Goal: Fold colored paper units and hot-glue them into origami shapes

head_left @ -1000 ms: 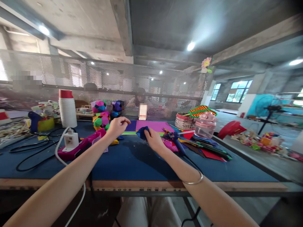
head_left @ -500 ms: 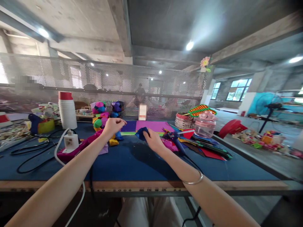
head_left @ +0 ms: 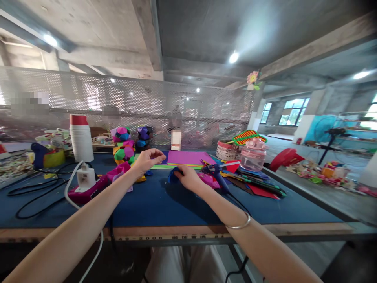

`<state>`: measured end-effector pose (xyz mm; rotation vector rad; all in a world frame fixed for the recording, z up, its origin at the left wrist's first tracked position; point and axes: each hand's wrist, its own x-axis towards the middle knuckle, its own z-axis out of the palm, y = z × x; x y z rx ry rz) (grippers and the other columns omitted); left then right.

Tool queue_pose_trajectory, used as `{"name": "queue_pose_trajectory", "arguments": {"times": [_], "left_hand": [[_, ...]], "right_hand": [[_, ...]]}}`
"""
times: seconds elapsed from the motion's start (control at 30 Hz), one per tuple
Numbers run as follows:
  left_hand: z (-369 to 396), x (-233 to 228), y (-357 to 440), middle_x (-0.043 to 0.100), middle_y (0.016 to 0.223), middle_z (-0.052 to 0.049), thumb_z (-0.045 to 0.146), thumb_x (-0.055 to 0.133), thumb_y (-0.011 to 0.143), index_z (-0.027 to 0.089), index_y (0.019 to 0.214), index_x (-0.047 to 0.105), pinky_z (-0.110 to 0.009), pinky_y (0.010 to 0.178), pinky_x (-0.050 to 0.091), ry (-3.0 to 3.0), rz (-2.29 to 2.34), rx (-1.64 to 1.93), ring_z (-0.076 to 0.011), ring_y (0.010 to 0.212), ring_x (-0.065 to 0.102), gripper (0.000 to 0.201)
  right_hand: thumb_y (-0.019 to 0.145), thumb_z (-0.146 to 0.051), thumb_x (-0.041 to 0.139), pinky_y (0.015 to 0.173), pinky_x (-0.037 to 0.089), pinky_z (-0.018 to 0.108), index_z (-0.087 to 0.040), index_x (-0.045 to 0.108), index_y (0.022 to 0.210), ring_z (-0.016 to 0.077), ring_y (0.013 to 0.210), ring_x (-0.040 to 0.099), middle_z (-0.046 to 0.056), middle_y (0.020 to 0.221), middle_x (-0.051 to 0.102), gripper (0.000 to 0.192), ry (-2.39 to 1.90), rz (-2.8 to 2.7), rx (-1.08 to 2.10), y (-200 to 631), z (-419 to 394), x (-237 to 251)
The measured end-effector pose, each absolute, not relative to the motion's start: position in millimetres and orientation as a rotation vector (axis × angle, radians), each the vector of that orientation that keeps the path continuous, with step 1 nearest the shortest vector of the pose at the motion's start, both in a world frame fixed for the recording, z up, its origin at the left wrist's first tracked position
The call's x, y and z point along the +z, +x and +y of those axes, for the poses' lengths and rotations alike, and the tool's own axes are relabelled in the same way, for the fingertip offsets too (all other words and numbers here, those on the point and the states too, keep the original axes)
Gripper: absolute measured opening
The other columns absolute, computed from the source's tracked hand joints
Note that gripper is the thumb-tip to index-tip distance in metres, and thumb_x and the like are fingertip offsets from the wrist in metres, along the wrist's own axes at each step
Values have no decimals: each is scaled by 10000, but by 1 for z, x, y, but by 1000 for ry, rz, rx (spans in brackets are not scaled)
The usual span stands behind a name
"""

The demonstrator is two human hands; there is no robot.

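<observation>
My right hand (head_left: 188,177) pinches a small folded blue paper piece (head_left: 173,175) low over the blue table (head_left: 165,202). My left hand (head_left: 148,159) hovers just to its left with fingers spread and nothing in it, above small yellow and blue folded pieces (head_left: 144,175). A blue glue gun (head_left: 217,173) lies right beside my right hand. Purple and pink paper sheets (head_left: 188,157) lie flat just beyond both hands.
Colourful paper balls (head_left: 125,144) and a white cup stack (head_left: 81,138) stand at the back left. A white plug adapter (head_left: 83,177) with cables sits left. A pink jar (head_left: 252,154), a basket (head_left: 226,149) and loose paper sheets (head_left: 256,186) crowd the right. A perforated screen (head_left: 132,106) backs the table.
My left hand has opened from a closed pinch and dropped slightly. My right hand with the blue piece has sunk lower toward the table.
</observation>
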<state>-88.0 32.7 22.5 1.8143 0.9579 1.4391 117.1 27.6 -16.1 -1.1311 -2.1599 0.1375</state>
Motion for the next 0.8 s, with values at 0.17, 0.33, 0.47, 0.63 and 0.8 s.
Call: {"name": "queue_pose_trajectory", "arguments": {"times": [0.17,0.33,0.47,0.63,0.8], "left_hand": [[31,19,-82,646,707,-22,439,664,706,139,781,641,-244,648,483,2080,1028,1445,-122,647,587,310],[25,17,-75,650,694,-16,378,634,744,144,746,644,-234,671,449,2238,1073,1432,-121,660,575,234],[22,13,-71,661,717,-16,362,613,758,153,748,646,-217,620,433,2291,1121,1393,-131,688,581,211],[16,12,-68,655,728,-10,314,600,767,164,732,640,-205,610,428,2384,1190,1376,-132,710,581,159],[14,11,-69,638,729,-11,256,602,772,168,710,638,-216,625,415,2602,1192,1344,-120,677,553,113]], "right_hand": [[780,-146,578,813,404,295,-198,654,1025,186,901,555,65,946,621,261,-1076,-2076,13,120,29,-15],[835,-235,563,815,431,302,-184,660,971,179,877,568,62,902,631,175,-857,-1973,-30,115,20,-7],[860,-261,549,752,443,264,-180,658,897,150,791,581,42,839,634,141,-723,-1942,37,112,13,-1],[833,-264,587,683,442,243,-178,668,832,140,721,589,28,776,649,118,-733,-1947,87,112,13,-2],[788,-183,598,670,423,237,-182,679,755,136,698,595,18,730,667,87,-775,-2021,31,114,16,-4]]}}
